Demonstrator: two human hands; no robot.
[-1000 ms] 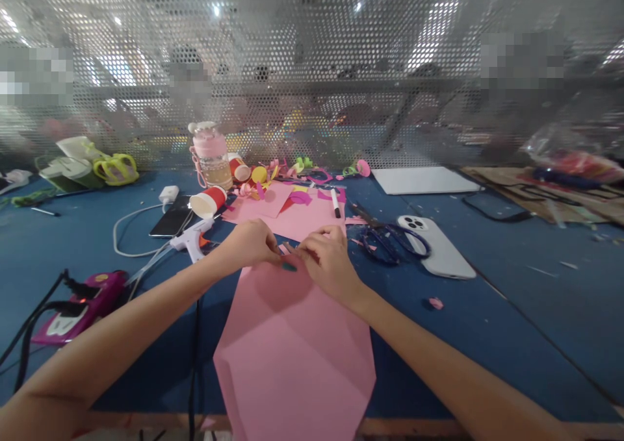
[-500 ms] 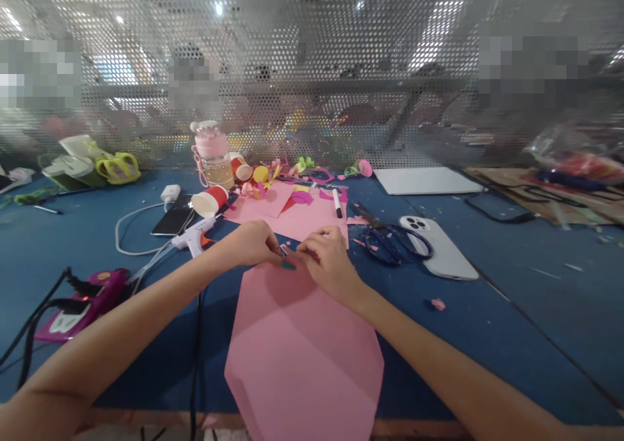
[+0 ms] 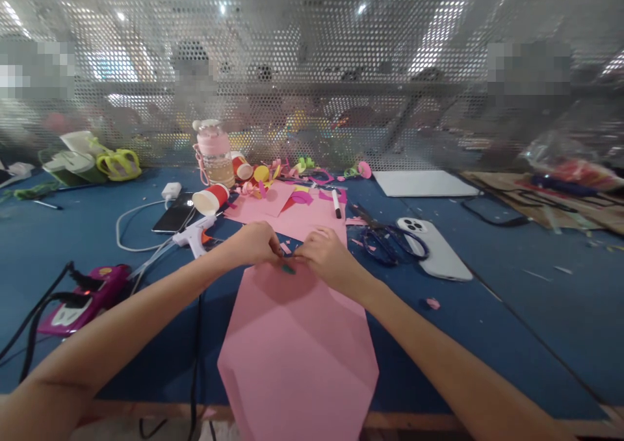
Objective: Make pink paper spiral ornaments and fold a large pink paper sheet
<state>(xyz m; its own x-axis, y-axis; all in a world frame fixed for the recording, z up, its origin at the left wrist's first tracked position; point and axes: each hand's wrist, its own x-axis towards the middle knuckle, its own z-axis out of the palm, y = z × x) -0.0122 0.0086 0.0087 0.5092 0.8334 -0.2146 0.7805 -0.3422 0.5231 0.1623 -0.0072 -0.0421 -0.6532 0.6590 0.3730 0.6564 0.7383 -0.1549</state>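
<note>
A large pink paper sheet (image 3: 299, 347) with angled corners lies before me, its near end hanging past the table edge. At its far edge my left hand (image 3: 260, 245) pinches the paper, fingers closed. Close beside it, my right hand (image 3: 324, 259) grips the same edge with thumb and fingers together. Between the two hands shows a small dark green patch (image 3: 288, 269) on the paper. The fingertips partly hide the edge, so I cannot see whether it is folded there.
Dark blue scissors (image 3: 385, 236) and a white phone (image 3: 433, 249) lie to the right. On the left are a glue gun (image 3: 194, 234), a black phone (image 3: 174, 214) and a purple power strip (image 3: 90, 298). A marker (image 3: 336, 204), paper cup (image 3: 211, 199) and bottle (image 3: 214, 155) stand or lie farther back.
The paper has shifted slightly left in view, its near part most. Both hands keep their pinch at the far edge, the right one's fingers a little lower and closer to the left.
</note>
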